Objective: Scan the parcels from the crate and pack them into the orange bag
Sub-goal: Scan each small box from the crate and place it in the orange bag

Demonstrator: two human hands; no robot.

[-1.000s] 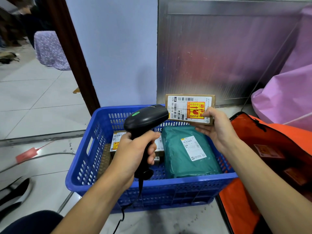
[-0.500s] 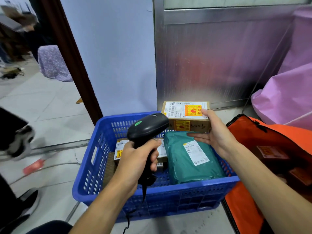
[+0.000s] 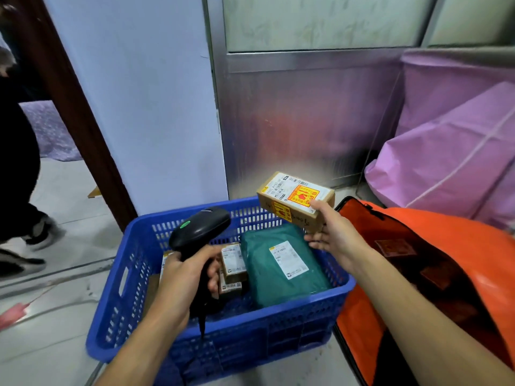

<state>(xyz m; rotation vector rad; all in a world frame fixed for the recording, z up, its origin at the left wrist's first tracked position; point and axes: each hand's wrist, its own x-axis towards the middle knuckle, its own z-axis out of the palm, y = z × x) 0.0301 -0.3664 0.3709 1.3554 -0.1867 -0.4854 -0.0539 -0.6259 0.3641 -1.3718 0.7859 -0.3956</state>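
The left hand (image 3: 184, 277) sits low in the middle of the frame. Its grip is closed round the handle of a black barcode scanner (image 3: 200, 229), whose head has a green spot on top and points up and to the right. A dark cable (image 3: 202, 324) hangs from the handle's foot in front of the crate wall.

The right hand (image 3: 334, 238), right of centre, holds a small cardboard box (image 3: 295, 199) in a closed grip, with the thumb on the top face by the orange-red sticker and the fingers curled beneath. The box is tilted and raised above the far right corner of the blue crate (image 3: 111, 302), apart from the scanner, with its barcode label facing up.

The crate stands on the tiled floor (image 3: 64, 190) in the lower middle of the frame. Inside, on the right, a green parcel (image 3: 281, 266) with a white label lies flat. Just beside it on the left are two small brown parcels (image 3: 232, 260), partly hidden behind the left hand.

The orange bag (image 3: 446, 246) lies open just beside the crate at the lower right. In its dark inside a labelled parcel (image 3: 393, 247) shows dimly.

Pink sacks (image 3: 451, 151) are heaped behind the bag at the upper right, against a metal panel (image 3: 301, 121). A pale blue wall (image 3: 145, 107) and a dark door frame (image 3: 69, 107) fill the upper left. Another person's dark-clothed legs (image 3: 16, 190) stand at the left edge, blurred, and a pink tag (image 3: 11, 316) lies on the floor at the lower left.
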